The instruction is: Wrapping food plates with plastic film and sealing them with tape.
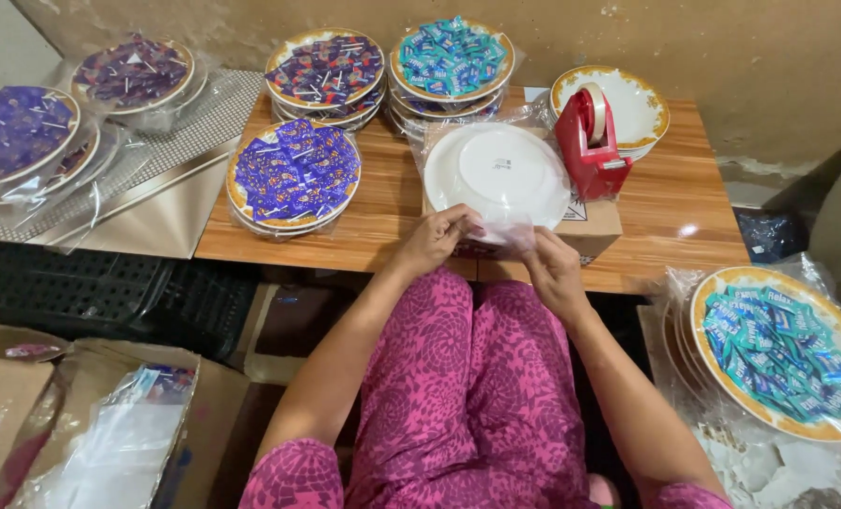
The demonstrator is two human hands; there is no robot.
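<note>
Pinching wrap (507,236) w/ both hands (plate (498,174) above)

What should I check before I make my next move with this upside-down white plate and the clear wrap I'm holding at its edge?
1. Both hands on the wrap: ok. The left hand and right hand pinch the clear plastic wrap at the plate's near edge.
2. Plate supported: ok. The white plate lies face down on the cardboard box.
3. Tape within reach: ok. The red tape dispenser stands upright just right of the plate.
4. Tape end free to pull: cannot tell.
5. Wrap covers the whole plate: cannot tell; the film is too clear to trace.
6. Neighbouring plate clear: ok. The plate of blue packets sits apart, to the left.
</note>
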